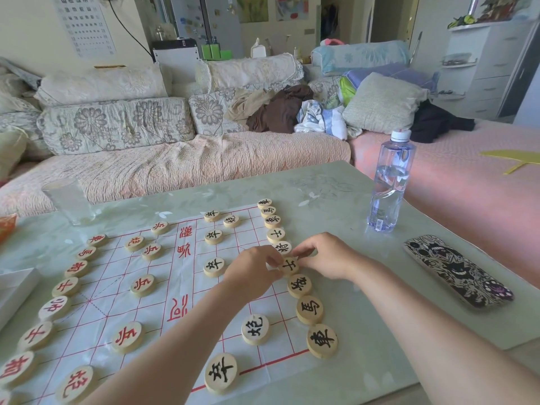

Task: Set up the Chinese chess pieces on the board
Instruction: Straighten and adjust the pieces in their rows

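The black-lettered piece (289,266) is found on the right-hand edge line of the board (187,282), within the row of black pieces (309,309) that runs along that edge. It is set between one neighbour just beyond it and another just nearer. Its left rim is pinched by the fingertips of the left hand (252,270), so that grip is narrow and closed on the piece. Its far right rim is met by the curled fingers of the right hand (324,255), and that grip is likewise closed on the same piece. Whether the piece is lifted or resting on the board cannot be told.

Further black pieces are spread over the right half of the board. The red pieces (65,286) are lined along the left edge and dotted over the left half. The board is laid flat on the table (336,194). To the right of it a phone (457,270) in a patterned case is laid flat, and a water bottle (390,182) is stood upright beyond that. A drinking glass (68,200) is stood at the far left corner. A sofa (175,159) is seen behind the table.
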Demonstrator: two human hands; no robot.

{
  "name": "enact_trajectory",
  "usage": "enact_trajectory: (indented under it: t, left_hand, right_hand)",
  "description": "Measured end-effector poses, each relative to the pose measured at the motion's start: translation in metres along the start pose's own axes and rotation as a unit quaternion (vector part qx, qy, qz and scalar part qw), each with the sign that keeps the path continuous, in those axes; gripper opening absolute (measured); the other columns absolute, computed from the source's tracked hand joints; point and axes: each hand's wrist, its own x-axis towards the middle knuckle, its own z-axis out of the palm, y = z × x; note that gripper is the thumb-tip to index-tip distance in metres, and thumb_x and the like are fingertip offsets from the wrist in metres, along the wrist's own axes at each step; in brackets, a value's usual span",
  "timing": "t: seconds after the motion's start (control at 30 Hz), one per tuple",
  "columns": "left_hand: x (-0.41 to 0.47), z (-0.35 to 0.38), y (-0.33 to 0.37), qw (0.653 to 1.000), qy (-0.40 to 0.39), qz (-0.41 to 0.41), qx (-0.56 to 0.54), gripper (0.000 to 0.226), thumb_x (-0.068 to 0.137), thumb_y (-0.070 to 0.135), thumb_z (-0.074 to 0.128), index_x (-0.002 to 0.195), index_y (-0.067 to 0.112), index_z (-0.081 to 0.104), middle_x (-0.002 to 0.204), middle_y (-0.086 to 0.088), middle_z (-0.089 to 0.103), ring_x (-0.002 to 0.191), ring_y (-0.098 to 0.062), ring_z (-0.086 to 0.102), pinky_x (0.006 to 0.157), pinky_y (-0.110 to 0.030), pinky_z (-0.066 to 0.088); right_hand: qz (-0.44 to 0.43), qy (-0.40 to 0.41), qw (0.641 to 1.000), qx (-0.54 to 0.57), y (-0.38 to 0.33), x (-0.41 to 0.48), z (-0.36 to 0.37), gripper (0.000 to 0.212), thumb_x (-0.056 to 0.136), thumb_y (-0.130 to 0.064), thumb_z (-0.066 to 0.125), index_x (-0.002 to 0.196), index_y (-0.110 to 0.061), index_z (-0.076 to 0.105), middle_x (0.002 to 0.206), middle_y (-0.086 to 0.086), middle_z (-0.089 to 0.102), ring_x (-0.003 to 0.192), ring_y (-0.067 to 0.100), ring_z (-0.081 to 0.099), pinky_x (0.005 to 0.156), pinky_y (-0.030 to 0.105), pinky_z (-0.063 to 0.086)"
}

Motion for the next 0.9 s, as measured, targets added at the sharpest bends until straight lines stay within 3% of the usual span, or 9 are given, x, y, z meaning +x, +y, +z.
enact_trajectory:
  t: [0.13, 0.27, 0.37, 0.5, 0.67, 0.8, 0.9]
  left_hand:
    - [-0.008, -0.005, 0.003, 0.999, 0.018, 0.0, 0.032, 0.024, 0.085, 0.028, 0.066, 0.106, 0.035, 0.061, 0.1, 0.018, 0.062, 0.081, -0.006, 0.056, 0.076, -0.03, 0.053]
    - [-0.026, -0.006, 0.011, 0.998, 0.011, 0.024, 0.065, 0.018, 0.089, 0.026, 0.058, 0.104, 0.034, 0.062, 0.098, 0.017, 0.063, 0.079, -0.006, 0.055, 0.068, -0.025, 0.049]
    - [-0.037, -0.004, 0.018, 0.997, -0.015, 0.033, 0.061, 0.022, 0.088, 0.027, 0.055, 0.103, 0.039, 0.064, 0.095, 0.018, 0.064, 0.08, -0.007, 0.058, 0.072, -0.028, 0.053]
    - [-0.047, -0.003, 0.024, 0.996, -0.037, 0.043, 0.07, 0.033, 0.088, 0.026, 0.059, 0.117, 0.043, 0.063, 0.109, 0.019, 0.061, 0.096, -0.008, 0.06, 0.083, -0.027, 0.05]
    - [-0.052, -0.007, 0.021, 0.996, -0.034, 0.036, 0.074, 0.023, 0.084, 0.025, 0.063, 0.101, 0.04, 0.068, 0.114, 0.015, 0.058, 0.095, -0.009, 0.06, 0.083, -0.031, 0.052]
    - [-0.057, -0.01, 0.016, 0.993, -0.024, 0.054, 0.103, 0.022, 0.085, 0.026, 0.066, 0.102, 0.04, 0.065, 0.099, 0.02, 0.06, 0.094, -0.005, 0.061, 0.073, -0.026, 0.051]
    - [-0.057, -0.01, 0.014, 0.996, -0.02, 0.044, 0.072, 0.025, 0.084, 0.023, 0.068, 0.103, 0.04, 0.064, 0.095, 0.024, 0.061, 0.09, -0.002, 0.061, 0.073, -0.022, 0.05]
  right_hand:
    - [-0.009, 0.004, 0.999, -0.039, -0.004, -0.005, -0.006, 0.014, 0.088, -0.018, 0.072, 0.094, -0.031, 0.071, 0.096, -0.008, 0.069, 0.092, 0.01, 0.065, 0.074, 0.015, 0.045]
    - [-0.007, -0.016, 0.996, -0.089, -0.005, -0.021, -0.014, 0.023, 0.082, -0.008, 0.07, 0.084, -0.031, 0.067, 0.09, -0.012, 0.066, 0.087, 0.009, 0.062, 0.068, 0.011, 0.044]
    - [0.005, -0.056, 0.993, -0.106, -0.006, -0.033, -0.012, 0.021, 0.08, -0.015, 0.076, 0.084, -0.033, 0.066, 0.091, -0.011, 0.065, 0.082, 0.007, 0.06, 0.062, 0.012, 0.044]
    - [0.0, -0.044, 0.993, -0.108, -0.008, -0.042, -0.008, 0.021, 0.08, -0.026, 0.08, 0.094, -0.034, 0.066, 0.095, -0.01, 0.069, 0.071, 0.0, 0.055, 0.051, 0.006, 0.034]
    - [0.005, -0.009, 0.993, -0.116, -0.011, -0.044, -0.002, 0.022, 0.083, -0.026, 0.076, 0.103, -0.031, 0.066, 0.093, -0.009, 0.066, 0.084, 0.009, 0.059, 0.067, 0.017, 0.039]
    - [0.003, -0.056, 0.994, -0.094, -0.014, -0.044, -0.004, 0.025, 0.083, -0.018, 0.076, 0.102, -0.032, 0.069, 0.101, -0.007, 0.07, 0.076, 0.003, 0.057, 0.061, 0.014, 0.039]
    - [-0.001, -0.055, 0.994, -0.096, -0.016, -0.043, -0.001, 0.025, 0.08, -0.02, 0.079, 0.1, -0.033, 0.069, 0.101, -0.006, 0.069, 0.08, 0.008, 0.058, 0.064, 0.017, 0.043]
